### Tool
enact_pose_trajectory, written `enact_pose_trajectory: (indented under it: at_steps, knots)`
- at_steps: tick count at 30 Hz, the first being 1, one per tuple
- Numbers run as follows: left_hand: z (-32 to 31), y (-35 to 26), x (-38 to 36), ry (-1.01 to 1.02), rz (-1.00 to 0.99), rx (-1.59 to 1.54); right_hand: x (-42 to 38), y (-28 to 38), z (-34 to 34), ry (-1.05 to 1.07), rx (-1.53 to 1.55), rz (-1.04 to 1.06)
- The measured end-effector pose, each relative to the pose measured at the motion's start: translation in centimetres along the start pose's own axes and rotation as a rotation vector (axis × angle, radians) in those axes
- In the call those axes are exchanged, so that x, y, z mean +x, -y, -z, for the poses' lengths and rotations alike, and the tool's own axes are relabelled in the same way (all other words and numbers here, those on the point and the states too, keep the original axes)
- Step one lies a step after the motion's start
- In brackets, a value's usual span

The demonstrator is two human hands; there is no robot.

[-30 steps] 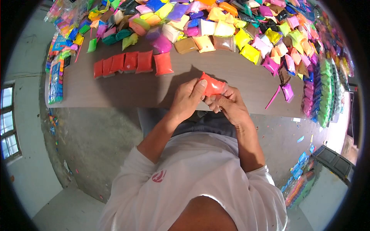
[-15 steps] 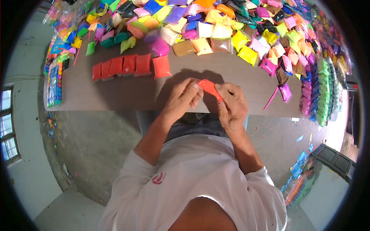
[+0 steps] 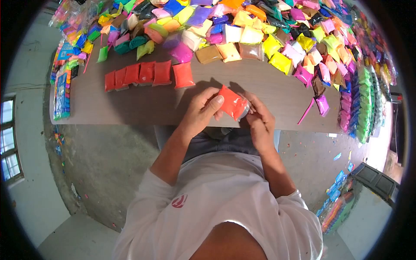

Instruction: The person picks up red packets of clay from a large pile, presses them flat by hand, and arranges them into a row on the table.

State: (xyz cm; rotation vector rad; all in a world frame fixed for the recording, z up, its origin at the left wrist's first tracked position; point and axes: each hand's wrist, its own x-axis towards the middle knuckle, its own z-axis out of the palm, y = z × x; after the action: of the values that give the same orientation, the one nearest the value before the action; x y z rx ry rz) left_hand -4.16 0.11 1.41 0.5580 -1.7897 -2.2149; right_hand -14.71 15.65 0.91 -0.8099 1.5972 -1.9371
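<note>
A shiny red packet (image 3: 231, 103) is held up over the front edge of the table. My left hand (image 3: 203, 106) pinches its left end, thumb on top. At its right end, my right hand (image 3: 260, 119) has its fingers around the clear edge of the wrapper. Behind my left hand, a separate red packet (image 3: 183, 75) lies flat on the table. Left of it stretches a row of several similar red packets (image 3: 139, 73), close together.
A big heap of many-coloured packets (image 3: 242, 32) covers the back of the brown table (image 3: 164, 104). Strips of green packets (image 3: 364, 104) hang at the right edge. Bundled coloured packs (image 3: 62, 95) lie at the left edge. Scraps and bags lie on the floor (image 3: 104, 173).
The red packet in my hands has turned so that its broad face shows. My right hand has shifted slightly and now grips the wrapper's clear edge.
</note>
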Motion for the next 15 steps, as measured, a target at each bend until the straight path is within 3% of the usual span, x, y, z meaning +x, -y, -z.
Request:
enact_pose_trajectory:
  at_steps: [2,9,12,15]
  knots:
    - [0.1,0.0,0.1,-0.006,0.002,0.012,0.5,0.2,0.6,0.049,0.169,-0.264]
    - [-0.2,0.8,0.1,-0.028,0.008,0.072,1.7,-0.1,0.1,0.116,-0.041,-0.242]
    - [-0.1,0.8,0.0,-0.027,0.001,0.079,1.7,-0.3,0.1,0.142,-0.053,-0.153]
    - [-0.1,0.9,0.1,-0.046,0.004,0.053,1.5,-0.2,-0.1,0.104,-0.031,-0.205]
